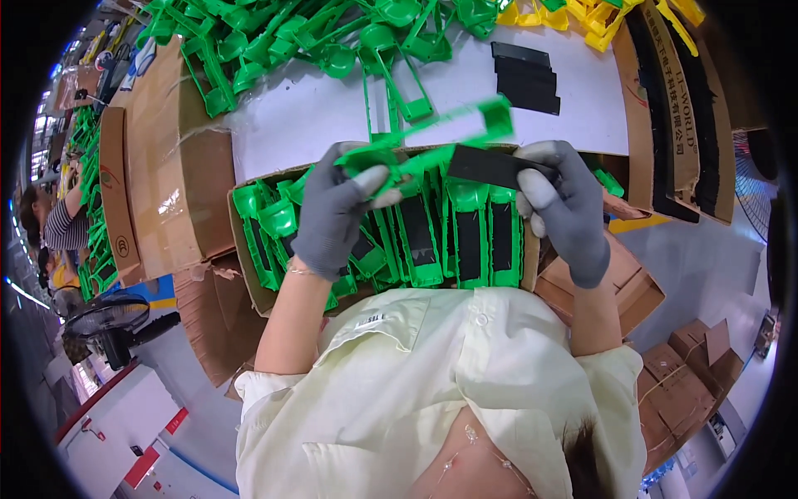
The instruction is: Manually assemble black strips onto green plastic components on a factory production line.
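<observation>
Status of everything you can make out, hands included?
Left hand: gloved, closed on green frame
Right hand: gloved, pinching black strip
Green frame: held up, tilted, blurred
Black strip: held at one end
Carton: open, crowded with packed frames
Packed frames: several with black inserts
Loose strips: flat, overlapping
Green pile: heaped, tangled
Yellow pile: heaped
Fan: standing; running or not, unclear

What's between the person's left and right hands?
In the head view, a blurred green frame, held by the left hand, and a black strip, held by the right hand, lie between them.
</observation>
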Demonstrator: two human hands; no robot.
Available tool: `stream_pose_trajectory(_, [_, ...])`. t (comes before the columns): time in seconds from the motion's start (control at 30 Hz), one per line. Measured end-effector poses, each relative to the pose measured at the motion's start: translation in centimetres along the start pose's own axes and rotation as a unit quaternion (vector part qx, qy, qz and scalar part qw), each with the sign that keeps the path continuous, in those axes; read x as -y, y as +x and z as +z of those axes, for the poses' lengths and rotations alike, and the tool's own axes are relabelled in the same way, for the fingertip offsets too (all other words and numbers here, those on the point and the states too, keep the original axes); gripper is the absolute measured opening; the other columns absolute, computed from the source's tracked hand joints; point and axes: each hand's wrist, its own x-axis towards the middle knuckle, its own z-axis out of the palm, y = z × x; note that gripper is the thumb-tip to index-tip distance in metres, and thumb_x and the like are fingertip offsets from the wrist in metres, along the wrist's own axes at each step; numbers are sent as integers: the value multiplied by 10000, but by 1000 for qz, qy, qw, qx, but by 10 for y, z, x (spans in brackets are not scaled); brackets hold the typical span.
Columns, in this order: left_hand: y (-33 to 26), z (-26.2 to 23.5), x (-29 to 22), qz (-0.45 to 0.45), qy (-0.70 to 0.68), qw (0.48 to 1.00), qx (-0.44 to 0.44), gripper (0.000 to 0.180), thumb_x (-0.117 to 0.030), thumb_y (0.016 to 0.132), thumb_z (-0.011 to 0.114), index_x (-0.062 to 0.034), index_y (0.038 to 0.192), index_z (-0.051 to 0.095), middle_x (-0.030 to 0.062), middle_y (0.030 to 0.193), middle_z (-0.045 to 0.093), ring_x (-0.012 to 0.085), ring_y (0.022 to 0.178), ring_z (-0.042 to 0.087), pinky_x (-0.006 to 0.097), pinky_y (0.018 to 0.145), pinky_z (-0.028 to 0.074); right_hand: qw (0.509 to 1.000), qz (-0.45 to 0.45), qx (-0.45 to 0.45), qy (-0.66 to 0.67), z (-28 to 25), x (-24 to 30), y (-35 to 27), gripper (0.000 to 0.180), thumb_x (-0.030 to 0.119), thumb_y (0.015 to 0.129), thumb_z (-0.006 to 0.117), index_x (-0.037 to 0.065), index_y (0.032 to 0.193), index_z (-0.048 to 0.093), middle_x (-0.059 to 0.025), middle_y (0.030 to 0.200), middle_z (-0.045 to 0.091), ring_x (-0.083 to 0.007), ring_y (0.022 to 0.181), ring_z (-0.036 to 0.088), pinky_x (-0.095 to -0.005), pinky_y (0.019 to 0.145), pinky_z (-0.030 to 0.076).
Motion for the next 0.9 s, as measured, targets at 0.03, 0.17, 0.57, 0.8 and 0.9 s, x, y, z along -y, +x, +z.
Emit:
stream_pose_trajectory(0.03, [0,2,3,-10,-3,1000,14,298,12,830,537,32,1118,465,133,1036,586,262,875,641,298,725,564,1000,6,11,-21,3,1,3,179,102,888,522,32,1053,531,-8,631,522,-17,455,394,-161,433,315])
stream_pose_trajectory(0.17, [0,16,10,-28,-22,998,45,354,25,847,528,42,1198,478,156,1047,586,265,858,648,299,703,570,994,4,6,-108,10,-3,12,169,89,867,553,24,1022,566,7,608,511,-18,461,403,-181,432,316])
stream_pose_trajectory(0.57, [2,21,21,-91,-33,993,64,273,-30,863,557,72,1116,533,159,913,628,248,759,669,279,589,564,969,-71,-14,-238,9,-11,11,160,108,848,585,12,976,595,-1,644,539,-38,567,436,-204,512,362])
stream_pose_trajectory(0.8, [3,23,20,-88,0,994,63,275,-39,861,565,72,1111,535,166,877,633,240,723,671,272,570,554,950,-108,-10,-294,11,-14,14,163,104,838,590,3,966,580,-30,655,538,-58,561,445,-220,523,377])
stream_pose_trajectory(0.9, [6,26,16,-85,2,995,58,264,-51,866,561,66,1101,541,162,911,635,222,719,666,259,571,547,965,-75,-13,-252,10,-12,10,158,97,843,581,-4,964,576,-13,658,536,-53,555,447,-207,517,369])
